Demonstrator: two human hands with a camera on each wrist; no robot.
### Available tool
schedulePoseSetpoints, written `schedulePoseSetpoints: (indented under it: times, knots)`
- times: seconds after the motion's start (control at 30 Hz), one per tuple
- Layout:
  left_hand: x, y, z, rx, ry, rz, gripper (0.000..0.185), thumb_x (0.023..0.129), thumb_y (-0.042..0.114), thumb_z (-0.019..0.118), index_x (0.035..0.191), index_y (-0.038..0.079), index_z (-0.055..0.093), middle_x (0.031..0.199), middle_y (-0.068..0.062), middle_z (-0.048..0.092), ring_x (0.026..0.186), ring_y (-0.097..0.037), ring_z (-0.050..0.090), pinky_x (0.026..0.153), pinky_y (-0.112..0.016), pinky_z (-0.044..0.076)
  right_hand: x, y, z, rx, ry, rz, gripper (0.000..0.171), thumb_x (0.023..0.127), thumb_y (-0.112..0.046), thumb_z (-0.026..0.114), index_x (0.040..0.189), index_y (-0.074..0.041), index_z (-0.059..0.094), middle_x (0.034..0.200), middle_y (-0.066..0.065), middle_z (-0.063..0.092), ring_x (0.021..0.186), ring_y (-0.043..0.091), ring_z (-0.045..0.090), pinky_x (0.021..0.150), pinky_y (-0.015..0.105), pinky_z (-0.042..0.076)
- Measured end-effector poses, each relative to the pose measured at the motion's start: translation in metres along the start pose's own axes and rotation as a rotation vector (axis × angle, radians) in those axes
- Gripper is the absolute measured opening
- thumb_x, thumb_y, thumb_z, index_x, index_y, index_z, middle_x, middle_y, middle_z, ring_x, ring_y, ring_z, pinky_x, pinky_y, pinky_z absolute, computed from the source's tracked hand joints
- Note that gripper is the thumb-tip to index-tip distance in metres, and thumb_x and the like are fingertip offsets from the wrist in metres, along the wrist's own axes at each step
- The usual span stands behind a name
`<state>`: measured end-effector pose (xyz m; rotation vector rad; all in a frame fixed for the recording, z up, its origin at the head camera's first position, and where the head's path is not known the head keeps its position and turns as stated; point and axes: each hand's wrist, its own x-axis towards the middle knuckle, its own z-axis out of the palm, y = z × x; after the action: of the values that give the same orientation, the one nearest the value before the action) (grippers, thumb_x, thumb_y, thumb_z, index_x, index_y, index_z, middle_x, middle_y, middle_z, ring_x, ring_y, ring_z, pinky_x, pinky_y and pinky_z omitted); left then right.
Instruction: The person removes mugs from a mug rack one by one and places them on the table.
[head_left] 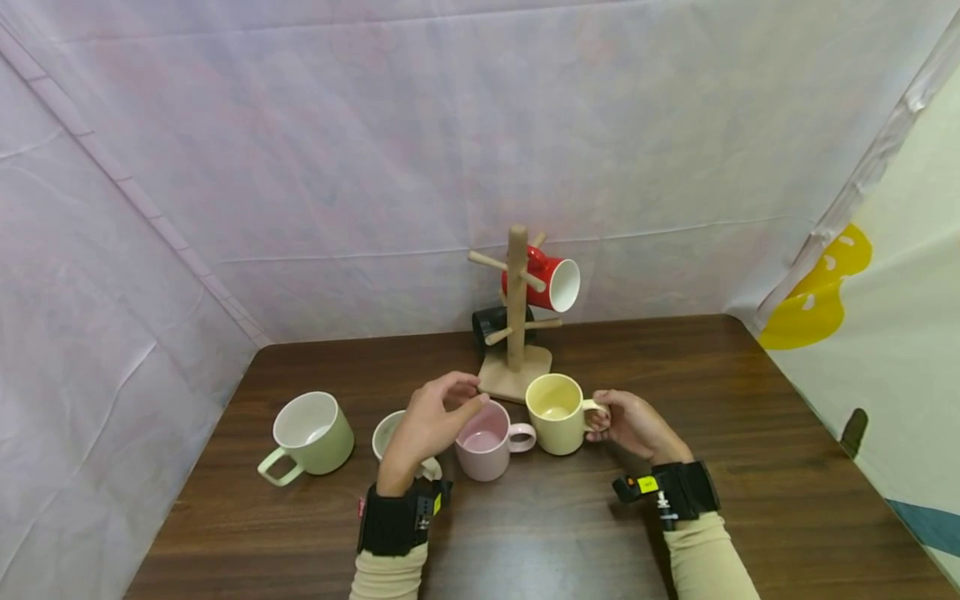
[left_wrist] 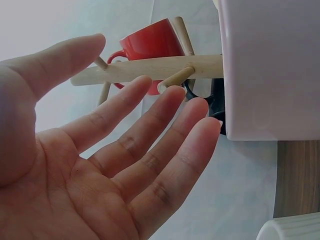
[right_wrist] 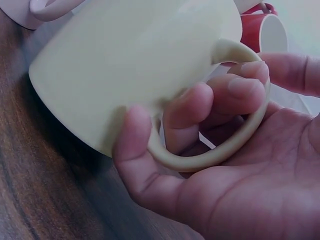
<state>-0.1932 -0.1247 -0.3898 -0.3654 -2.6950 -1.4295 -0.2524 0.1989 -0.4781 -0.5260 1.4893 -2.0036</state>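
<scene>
My right hand point(head_left: 626, 423) grips the handle of a pale yellow mug point(head_left: 555, 413) standing on the table; in the right wrist view two fingers point(right_wrist: 210, 107) pass through the handle of the yellow mug point(right_wrist: 135, 60). My left hand point(head_left: 435, 417) hovers open beside a pink mug point(head_left: 487, 442), fingers straight point(left_wrist: 150, 125), holding nothing; the pink mug point(left_wrist: 272, 65) fills the right of that view. Behind stands a wooden mug tree point(head_left: 516, 317) with a red mug point(head_left: 551, 279) and a black mug point(head_left: 491, 321) hanging on it.
A light green mug point(head_left: 311, 433) sits at the left of the brown table point(head_left: 750, 433). A white mug point(head_left: 387, 433) is partly hidden behind my left hand. Pale fabric walls close in the back and left.
</scene>
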Motion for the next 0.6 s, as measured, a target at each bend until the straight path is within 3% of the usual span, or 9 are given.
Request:
schedulePoseSetpoints:
  times: [0.27, 0.6]
  knots:
    - [0.0005, -0.0006, -0.0007, 0.002, -0.001, -0.004, 0.027, 0.093, 0.024, 0.069, 0.117, 0.011, 0.068, 0.106, -0.007, 0.072, 0.098, -0.024, 0.068, 0.088, -0.046, 0.053, 0.0003, 0.0006, -0.0030, -0.003, -0.072, 0.005, 0.034, 0.104, -0.011, 0.021, 0.073, -0.005, 0.034, 0.073, 0.001, 0.038, 0.073, 0.016, 0.043, 0.082, 0.037, 0.052]
    - [0.0001, 0.0000, -0.0011, 0.001, 0.005, 0.003, 0.027, 0.092, 0.023, 0.070, 0.116, 0.011, 0.068, 0.105, -0.008, 0.072, 0.097, -0.024, 0.069, 0.087, -0.045, 0.054, 0.0009, 0.0016, -0.0039, -0.013, -0.086, 0.026, 0.033, 0.102, -0.007, 0.021, 0.072, -0.004, 0.034, 0.071, 0.001, 0.037, 0.073, 0.016, 0.048, 0.080, 0.036, 0.055]
